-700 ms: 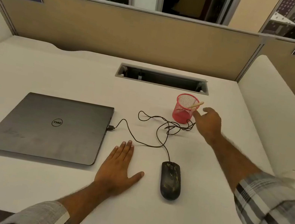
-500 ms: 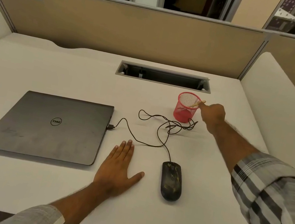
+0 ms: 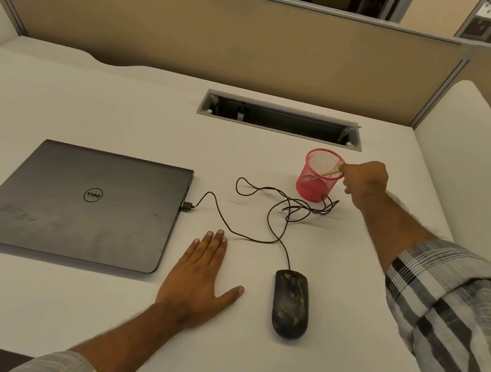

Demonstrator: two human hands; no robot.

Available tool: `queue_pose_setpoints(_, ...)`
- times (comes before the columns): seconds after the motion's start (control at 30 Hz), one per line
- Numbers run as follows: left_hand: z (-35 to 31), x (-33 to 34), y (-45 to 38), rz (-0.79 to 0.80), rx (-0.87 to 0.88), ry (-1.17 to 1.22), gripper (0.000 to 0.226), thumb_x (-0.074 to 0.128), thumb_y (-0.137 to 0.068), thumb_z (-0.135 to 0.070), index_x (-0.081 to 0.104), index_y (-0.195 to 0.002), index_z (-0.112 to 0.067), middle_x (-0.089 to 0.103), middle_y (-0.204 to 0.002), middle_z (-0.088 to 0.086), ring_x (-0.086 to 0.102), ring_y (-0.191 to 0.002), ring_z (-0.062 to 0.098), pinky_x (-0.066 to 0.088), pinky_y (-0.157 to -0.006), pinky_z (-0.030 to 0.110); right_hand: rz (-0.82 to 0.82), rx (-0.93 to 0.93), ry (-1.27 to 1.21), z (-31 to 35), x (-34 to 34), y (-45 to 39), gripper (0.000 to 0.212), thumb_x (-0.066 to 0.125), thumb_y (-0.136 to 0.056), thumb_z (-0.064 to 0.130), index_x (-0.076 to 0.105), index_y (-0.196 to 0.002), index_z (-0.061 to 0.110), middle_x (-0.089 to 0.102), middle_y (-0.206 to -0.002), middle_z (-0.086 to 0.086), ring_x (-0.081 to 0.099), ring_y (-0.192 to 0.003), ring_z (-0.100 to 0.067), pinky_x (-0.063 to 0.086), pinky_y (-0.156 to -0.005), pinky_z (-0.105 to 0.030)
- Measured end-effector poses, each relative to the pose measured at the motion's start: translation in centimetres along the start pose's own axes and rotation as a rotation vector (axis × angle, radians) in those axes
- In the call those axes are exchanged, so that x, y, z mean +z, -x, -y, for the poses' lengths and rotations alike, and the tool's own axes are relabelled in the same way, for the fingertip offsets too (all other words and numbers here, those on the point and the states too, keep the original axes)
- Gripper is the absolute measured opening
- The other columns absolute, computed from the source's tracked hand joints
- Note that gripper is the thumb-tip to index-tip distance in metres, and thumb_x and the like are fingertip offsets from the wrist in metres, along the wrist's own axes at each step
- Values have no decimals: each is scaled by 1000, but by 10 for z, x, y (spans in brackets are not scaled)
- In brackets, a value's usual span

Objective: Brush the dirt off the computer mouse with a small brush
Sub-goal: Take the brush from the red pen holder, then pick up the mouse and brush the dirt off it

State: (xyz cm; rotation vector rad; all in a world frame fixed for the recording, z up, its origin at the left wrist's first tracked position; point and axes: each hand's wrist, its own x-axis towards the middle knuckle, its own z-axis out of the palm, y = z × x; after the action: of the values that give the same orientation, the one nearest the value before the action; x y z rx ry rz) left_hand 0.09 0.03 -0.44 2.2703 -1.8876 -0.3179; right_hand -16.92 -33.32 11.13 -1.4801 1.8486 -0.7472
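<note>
A black computer mouse with yellowish dirt smears lies on the white desk, near the front. Its cable loops back toward a red mesh cup. A small brush with a wooden handle leans in that cup; its bristles are hidden inside. My right hand reaches to the cup's right rim and pinches the top of the brush handle. My left hand rests flat on the desk, fingers straight, just left of the mouse and apart from it.
A closed dark laptop lies at the left, with the mouse cable plugged into its right side. A cable slot is cut into the desk behind the cup. A tan partition closes the back; white dividers flank both sides.
My right hand has moved from beside the cup up to its rim and closed its fingertips on the brush handle. The left hand and the mouse have stayed put.
</note>
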Motion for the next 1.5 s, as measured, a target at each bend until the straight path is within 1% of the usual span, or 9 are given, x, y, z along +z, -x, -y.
queue_pose_setpoints(0.37,0,-1,1,-4,5,22,99,13,-89,-82,-14,-162,-19,-23,-170,-6,-24,-155,9,-15,-125,30,-86,-41,-42,-4,-6,8,30,66,-86,29,71,-83,0,73,-83,-16,72,-78,-32,55,-67,-34)
queue_pose_setpoints(0.47,-1,-3,2,-2,10,12,99,13,-90,-81,-13,-162,-18,-21,-170,-5,-23,-155,10,-15,-124,30,-112,2,-203,3,-16,9,28,65,-87,23,72,-95,-3,73,-91,-18,72,-82,-33,60,-77,-43)
queue_pose_setpoints(0.6,-1,-4,1,14,12,3,100,10,-89,-81,-14,-162,-18,-22,-170,-4,-23,-155,10,-16,-124,29,-155,92,-522,9,-38,30,27,55,-89,18,67,-104,-2,71,-84,-14,66,-59,-23,49,-46,-25)
queue_pose_setpoints(0.73,-1,-5,3,22,8,2,100,10,-89,-81,-13,-162,-17,-20,-171,-3,-21,-156,11,-15,-124,30,-127,148,-767,-2,-57,73,20,48,-95,18,62,-99,4,72,-78,-12,68,-53,-20,48,-44,-23)
queue_pose_setpoints(0.97,-2,-8,6,3,-5,97,97,18,-90,-79,6,-164,-17,-5,-173,-3,-9,-159,11,-10,-126,28,178,383,-1127,-73,-71,153,24,40,-102,11,55,-84,7,71,-73,-13,71,-65,-23,57,-70,-34)
queue_pose_setpoints(1.1,-9,-14,19,-215,26,228,72,43,-93,-66,56,-144,-17,51,-155,0,43,-147,21,20,-126,34,246,551,-1225,-124,-63,188,24,32,-106,15,52,-99,4,66,-102,-23,67,-93,-34,50,-93,-47)
queue_pose_setpoints(1.17,-18,-15,27,-273,65,297,63,50,-90,-64,64,-133,-20,62,-141,-2,54,-135,20,35,-120,37,238,596,-1246,-140,-60,202,26,29,-107,16,51,-97,5,64,-103,-26,65,-94,-36,47,-95,-49)
queue_pose_setpoints(1.33,-51,-14,24,41,150,364,98,58,-75,-81,30,-157,-34,30,-165,-11,24,-152,9,15,-122,24,235,599,-1259,-156,-52,224,32,29,-107,18,53,-98,-1,64,-104,-26,65,-93,-35,49,-90,-47)
queue_pose_setpoints(1.5,-70,-12,8,162,114,316,133,66,-61,-87,5,-163,-28,9,-172,-8,7,-157,11,4,-122,25,175,566,-1307,-157,-58,231,29,37,-105,18,57,-107,-3,69,-98,-22,72,-84,-28,55,-76,-37)
